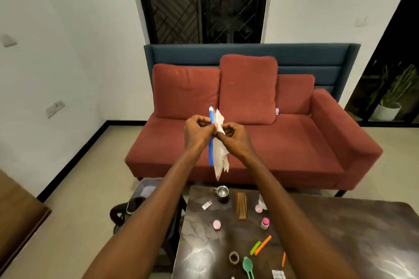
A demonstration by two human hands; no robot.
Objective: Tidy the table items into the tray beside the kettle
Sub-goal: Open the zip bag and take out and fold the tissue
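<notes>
Dark marbled table carries a steel mug, a brown comb, pink-capped jars, a tape roll and a green spoon (all loosely scattered). Above its far edge, before the red sofa, the left hand pinches a blue strip and the right hand pinches what looks like white tissue. Bare floor lies left of the table.

We stood in a home living room: beyond our raised hands sat a red sofa with loose cushions, below them a dark marble-patterned coffee table strewn with household oddments, and behind the sofa a grilled window.
</notes>
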